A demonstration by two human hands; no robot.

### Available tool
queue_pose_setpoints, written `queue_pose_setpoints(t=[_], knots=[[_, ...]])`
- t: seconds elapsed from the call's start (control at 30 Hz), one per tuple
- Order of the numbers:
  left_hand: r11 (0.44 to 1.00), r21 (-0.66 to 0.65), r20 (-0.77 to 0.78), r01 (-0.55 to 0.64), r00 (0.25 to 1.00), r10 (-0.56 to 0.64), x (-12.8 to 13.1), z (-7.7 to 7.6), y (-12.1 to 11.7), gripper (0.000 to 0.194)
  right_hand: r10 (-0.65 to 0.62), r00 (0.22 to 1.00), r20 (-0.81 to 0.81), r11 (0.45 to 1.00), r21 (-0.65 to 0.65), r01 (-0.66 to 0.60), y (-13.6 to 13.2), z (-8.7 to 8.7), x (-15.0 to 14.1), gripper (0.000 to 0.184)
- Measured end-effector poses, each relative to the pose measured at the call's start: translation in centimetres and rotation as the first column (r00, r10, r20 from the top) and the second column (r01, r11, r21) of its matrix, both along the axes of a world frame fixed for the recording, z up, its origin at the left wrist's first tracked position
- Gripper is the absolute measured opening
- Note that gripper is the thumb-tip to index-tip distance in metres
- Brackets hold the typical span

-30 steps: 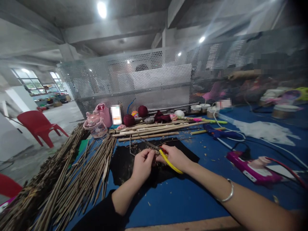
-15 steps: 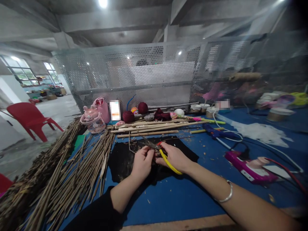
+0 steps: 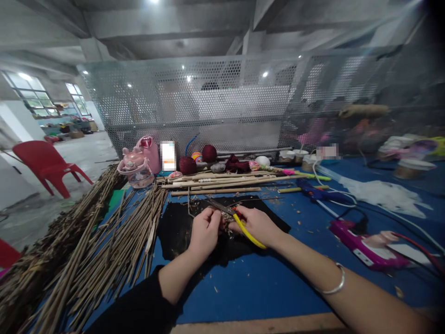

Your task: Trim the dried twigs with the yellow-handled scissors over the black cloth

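My right hand [image 3: 259,225] is closed around scissors with a yellow handle [image 3: 248,234] and a bit of red near the pivot. Their dark blades [image 3: 220,206] point up and left, just above the fingers of my left hand [image 3: 205,232]. That hand is closed in a pinch, and a thin bent twig [image 3: 189,204] runs out from its far side. What lies between the fingertips is mostly hidden. Beneath both hands a black cloth [image 3: 174,232] is spread, strewn with small pale plant scraps. Another thin twig [image 3: 260,199] lies across its far edge.
Dry stalks [image 3: 114,241] lie in a loose heap on the left of the blue table [image 3: 243,292]. Bamboo sticks [image 3: 222,182], dark red yarn balls [image 3: 188,165] and a pink bottle [image 3: 149,155] stand behind. A blue glue gun [image 3: 313,190] and purple power strip [image 3: 365,248] are at right.
The view has shifted slightly. The scissor blades dipped close to my left fingertips and now sit a little above them. Both hands keep their holds over the black cloth.
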State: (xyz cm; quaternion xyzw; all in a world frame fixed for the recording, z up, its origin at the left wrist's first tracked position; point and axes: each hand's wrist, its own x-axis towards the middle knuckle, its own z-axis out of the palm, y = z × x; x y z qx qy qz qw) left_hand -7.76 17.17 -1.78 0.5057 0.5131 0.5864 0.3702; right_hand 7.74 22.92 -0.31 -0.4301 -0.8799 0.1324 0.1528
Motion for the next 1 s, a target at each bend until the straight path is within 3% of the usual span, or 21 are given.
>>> queue_pose_setpoints(t=[0.17, 0.57, 0.83, 1.0], knots=[[0.999, 0.038, -0.038, -0.011, 0.999, 0.013, -0.14, -0.28, 0.05, 0.02, 0.028, 0.999, -0.034, 1.0, 0.012, -0.027, -0.46, 0.12, -0.02, 0.038], [0.998, 0.06, -0.072, -0.037, 0.997, 0.041, -0.2, 0.05, -0.19, 0.026, 0.029, 0.995, -0.098, 0.996, -0.076, -0.036, 0.01, -0.5, -0.16, 0.031], [0.999, 0.04, -0.023, 0.014, 1.0, -0.013, -0.53, 0.04, -0.05, 0.024, 0.087, 0.991, -0.106, 0.986, -0.13, -0.101, -0.32, 0.38, 0.04, 0.028], [0.999, 0.022, 0.015, 0.049, 0.999, -0.049, -0.53, 0.23, -0.05, 0.024, 0.107, 0.984, -0.145, 0.982, -0.14, -0.127, 0.04, 0.07, 0.35, 0.03]])
